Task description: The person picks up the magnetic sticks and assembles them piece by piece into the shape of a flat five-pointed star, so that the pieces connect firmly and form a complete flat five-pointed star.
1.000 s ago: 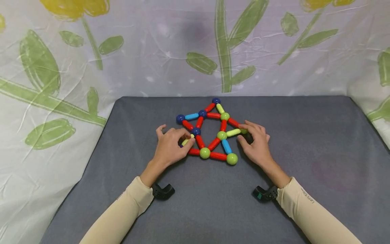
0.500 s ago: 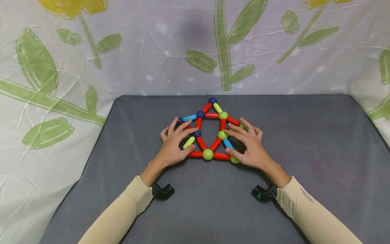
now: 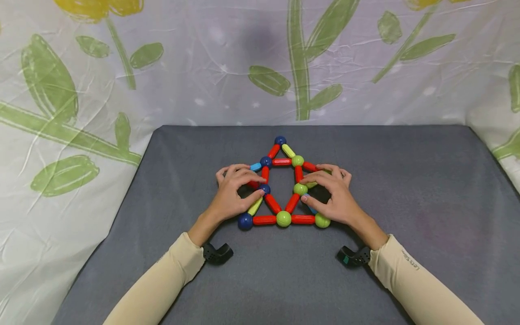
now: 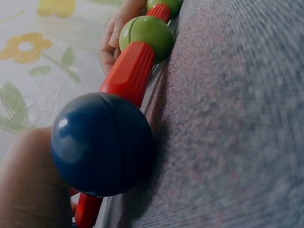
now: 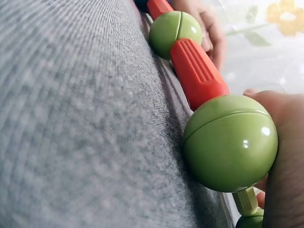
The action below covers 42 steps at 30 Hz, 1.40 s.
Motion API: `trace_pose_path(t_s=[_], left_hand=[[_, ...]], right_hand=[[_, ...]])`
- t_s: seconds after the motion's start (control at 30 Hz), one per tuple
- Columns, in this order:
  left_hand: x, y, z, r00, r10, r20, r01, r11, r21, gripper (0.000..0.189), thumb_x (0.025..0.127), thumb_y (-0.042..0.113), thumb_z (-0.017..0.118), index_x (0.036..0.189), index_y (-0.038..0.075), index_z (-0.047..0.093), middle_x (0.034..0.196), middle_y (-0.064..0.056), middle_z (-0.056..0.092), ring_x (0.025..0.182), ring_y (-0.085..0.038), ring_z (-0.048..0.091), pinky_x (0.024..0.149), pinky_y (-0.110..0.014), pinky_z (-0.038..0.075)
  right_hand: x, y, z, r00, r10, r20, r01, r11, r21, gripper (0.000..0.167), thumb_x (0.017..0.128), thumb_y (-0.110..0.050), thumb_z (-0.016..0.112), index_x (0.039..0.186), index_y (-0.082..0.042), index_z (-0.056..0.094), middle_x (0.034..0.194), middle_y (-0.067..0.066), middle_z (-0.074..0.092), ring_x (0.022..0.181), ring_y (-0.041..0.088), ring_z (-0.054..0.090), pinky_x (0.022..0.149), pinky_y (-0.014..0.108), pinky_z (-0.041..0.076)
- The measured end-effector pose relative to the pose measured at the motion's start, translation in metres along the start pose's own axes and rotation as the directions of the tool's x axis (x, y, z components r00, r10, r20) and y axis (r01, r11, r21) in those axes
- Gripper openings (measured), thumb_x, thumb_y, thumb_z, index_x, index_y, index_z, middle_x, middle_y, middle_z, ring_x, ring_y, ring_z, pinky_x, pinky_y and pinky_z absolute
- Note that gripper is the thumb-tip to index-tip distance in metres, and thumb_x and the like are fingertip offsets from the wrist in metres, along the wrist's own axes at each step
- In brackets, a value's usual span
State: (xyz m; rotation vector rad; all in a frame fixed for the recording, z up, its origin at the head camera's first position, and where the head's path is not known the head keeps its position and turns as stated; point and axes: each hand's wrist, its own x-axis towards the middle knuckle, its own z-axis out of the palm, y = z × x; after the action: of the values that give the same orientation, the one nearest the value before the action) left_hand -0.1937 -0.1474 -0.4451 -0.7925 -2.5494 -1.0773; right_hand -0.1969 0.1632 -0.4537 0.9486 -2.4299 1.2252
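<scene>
A flat figure of balls and rods from a building toy lies on the grey cloth between the hands. My left hand [image 3: 233, 192] pinches the inner dark blue ball [image 3: 265, 189] between thumb and fingers, covering part of the figure's left side. Opposite it, my right hand [image 3: 337, 194] holds the inner green ball [image 3: 300, 189] the same way and hides much of the right corner. Red rods [image 3: 273, 204] run from both balls to the front middle green ball [image 3: 283, 219]. A front blue ball [image 4: 102, 145] looms in the left wrist view, a front green ball [image 5: 230, 142] in the right.
The grey cloth [image 3: 284, 280] spreads around the figure. Behind it hangs a pale sheet [image 3: 195, 67] printed with leaves and flowers. At the figure's far tip sits another blue ball [image 3: 280, 141]. Dark wrist mounts [image 3: 218, 254] stick out below both hands.
The figure has slid toward me and its front row has straightened. My right hand has shifted inward from the outer green ball, and my left from the yellow-green rod to the inner blue ball.
</scene>
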Motion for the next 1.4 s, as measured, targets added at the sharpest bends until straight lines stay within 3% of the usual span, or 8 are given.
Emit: trace_pose_path(t_s=[0.17,0.3,0.53,0.77,0.93,1.1,1.3,1.4], left_hand=[[-0.0002,-0.0021,0.0018,0.998,-0.026,0.054,0.024,0.999,0.031,0.027,0.09,0.032,0.075,0.117,0.026,0.077,0.143,-0.007,0.058,0.149,-0.04,0.028,0.11,-0.067,0.009],[-0.0008,-0.0025,0.0024,0.997,-0.037,0.068,0.036,0.999,0.013,0.024,0.091,0.032,0.074,0.114,0.026,0.078,0.147,-0.008,0.055,0.151,-0.041,0.023,0.11,-0.067,0.008],[-0.0013,0.0005,0.0038,0.998,-0.029,0.062,0.028,0.999,0.016,0.019,0.09,0.035,0.076,0.107,0.027,0.079,0.141,-0.003,0.06,0.149,-0.035,0.033,0.111,-0.065,0.008],[-0.0017,0.0041,0.0049,0.996,0.056,0.065,-0.059,0.997,0.053,0.019,0.087,0.036,0.079,0.103,0.027,0.08,0.135,-0.005,0.064,0.141,-0.034,0.044,0.112,-0.068,0.008],[-0.0018,0.0032,0.005,0.994,0.092,0.064,-0.096,0.993,0.063,0.019,0.086,0.036,0.08,0.102,0.027,0.08,0.134,-0.003,0.064,0.14,-0.033,0.046,0.112,-0.067,0.009],[-0.0017,0.0031,0.0045,0.991,0.121,0.061,-0.126,0.989,0.072,0.019,0.085,0.037,0.079,0.102,0.027,0.08,0.134,-0.003,0.065,0.138,-0.032,0.047,0.111,-0.067,0.01],[-0.0017,0.0001,0.0049,0.997,0.081,0.008,-0.081,0.996,0.023,0.038,0.085,0.04,0.078,0.118,0.023,0.075,0.144,-0.01,0.057,0.143,-0.032,0.04,0.109,-0.066,0.011],[-0.0013,-0.0027,0.0047,0.998,0.013,-0.061,-0.015,0.999,-0.032,0.045,0.089,0.039,0.074,0.128,0.017,0.069,0.147,-0.015,0.053,0.143,-0.034,0.036,0.106,-0.064,0.012]], right_hand=[[0.0,-0.0005,-0.0001,1.0,-0.008,0.016,0.008,1.0,-0.017,0.04,0.085,-0.023,0.078,0.124,-0.018,0.073,0.124,0.006,0.07,0.137,0.037,0.039,0.104,0.067,0.006],[0.0004,-0.001,0.0008,1.0,-0.003,0.021,0.003,1.0,-0.03,0.039,0.085,-0.022,0.079,0.124,-0.018,0.074,0.12,0.005,0.07,0.136,0.036,0.039,0.105,0.066,0.007],[0.0012,-0.0024,0.0018,1.0,-0.004,0.0,0.004,0.999,-0.044,0.036,0.082,-0.021,0.085,0.117,-0.018,0.078,0.111,0.003,0.069,0.126,0.034,0.042,0.104,0.063,0.009],[0.0019,-0.0001,0.0031,0.997,-0.05,-0.054,0.047,0.998,-0.05,0.028,0.076,-0.022,0.089,0.103,-0.02,0.081,0.113,0.008,0.066,0.117,0.031,0.043,0.099,0.061,0.013],[0.0032,0.0009,0.0024,0.996,-0.032,-0.087,0.025,0.996,-0.087,0.046,0.074,-0.035,0.09,0.114,-0.017,0.076,0.13,0.015,0.063,0.125,0.036,0.043,0.099,0.064,0.013],[0.0026,0.0005,0.0009,0.997,-0.014,-0.074,0.005,0.993,-0.122,0.053,0.07,-0.035,0.092,0.118,-0.016,0.075,0.136,0.013,0.064,0.136,0.04,0.042,0.104,0.069,0.008],[0.0016,0.0,0.0005,0.996,0.047,-0.072,-0.056,0.991,-0.122,0.072,0.073,-0.041,0.089,0.135,-0.013,0.064,0.145,0.015,0.057,0.135,0.038,0.04,0.103,0.066,0.01],[0.001,0.0005,0.0007,0.987,0.122,-0.106,-0.128,0.99,-0.056,0.061,0.084,-0.034,0.081,0.137,-0.01,0.063,0.141,0.016,0.059,0.13,0.036,0.042,0.102,0.062,0.012]])
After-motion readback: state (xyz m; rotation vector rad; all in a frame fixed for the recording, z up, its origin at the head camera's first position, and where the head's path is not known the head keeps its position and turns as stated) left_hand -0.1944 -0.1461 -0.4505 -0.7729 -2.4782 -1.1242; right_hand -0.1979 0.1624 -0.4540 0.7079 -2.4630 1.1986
